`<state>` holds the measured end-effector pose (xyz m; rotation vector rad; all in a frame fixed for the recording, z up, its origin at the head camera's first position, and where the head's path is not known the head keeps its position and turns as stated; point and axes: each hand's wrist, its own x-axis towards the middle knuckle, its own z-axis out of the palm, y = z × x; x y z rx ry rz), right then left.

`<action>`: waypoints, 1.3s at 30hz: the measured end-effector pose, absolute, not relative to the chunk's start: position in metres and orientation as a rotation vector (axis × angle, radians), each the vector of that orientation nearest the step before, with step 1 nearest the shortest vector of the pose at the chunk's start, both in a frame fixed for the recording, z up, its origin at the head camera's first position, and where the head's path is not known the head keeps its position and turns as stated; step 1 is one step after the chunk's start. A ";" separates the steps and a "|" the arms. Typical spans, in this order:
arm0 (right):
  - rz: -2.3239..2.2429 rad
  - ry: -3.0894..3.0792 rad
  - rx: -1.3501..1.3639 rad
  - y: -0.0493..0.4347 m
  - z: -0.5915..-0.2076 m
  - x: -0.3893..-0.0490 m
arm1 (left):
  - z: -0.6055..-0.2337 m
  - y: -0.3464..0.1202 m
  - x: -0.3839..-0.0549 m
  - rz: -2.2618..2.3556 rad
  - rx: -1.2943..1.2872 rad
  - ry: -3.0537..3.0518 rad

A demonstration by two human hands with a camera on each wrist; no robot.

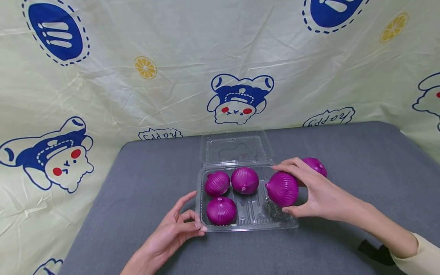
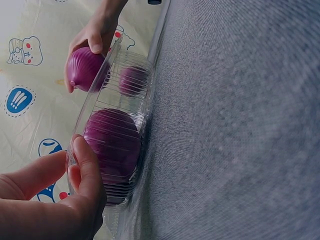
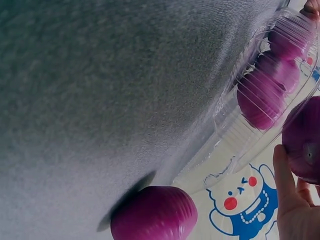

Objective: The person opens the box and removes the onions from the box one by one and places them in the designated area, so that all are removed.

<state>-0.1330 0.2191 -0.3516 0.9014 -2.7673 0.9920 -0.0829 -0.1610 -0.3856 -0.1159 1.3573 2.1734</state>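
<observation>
A clear plastic clamshell box [image 1: 247, 228] lies with its lid folded back, three purple onions in it: two at the back [image 1: 217, 183] [image 1: 245, 180] and one at the front left [image 1: 221, 211]. My left hand [image 1: 172, 229] pinches the box's front left corner, the rim between thumb and fingers in the left wrist view. Over the box's right end, my right hand [image 1: 314, 191] grips another purple onion [image 1: 282, 189] above the rim, its pointed tip facing left. One more onion [image 3: 154, 214] sits on the table right of the box, partly hidden behind the right hand in the head view.
The box's lid [image 1: 237, 149] lies toward the back edge of the grey cloth-covered table [image 1: 154, 175]. A printed curtain [image 1: 178, 99] hangs behind it. Near the right sleeve [image 1: 409, 256] there is a black strap-like thing [image 1: 376, 253].
</observation>
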 end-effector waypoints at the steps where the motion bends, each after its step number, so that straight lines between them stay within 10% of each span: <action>1: 0.989 -2.769 0.900 0.220 -0.351 -0.133 | -0.386 -0.161 -0.083 2.174 -0.116 1.357; 39: 0.942 -2.585 0.730 0.284 -0.353 -0.123 | -0.385 -0.163 -0.084 2.164 -0.123 1.361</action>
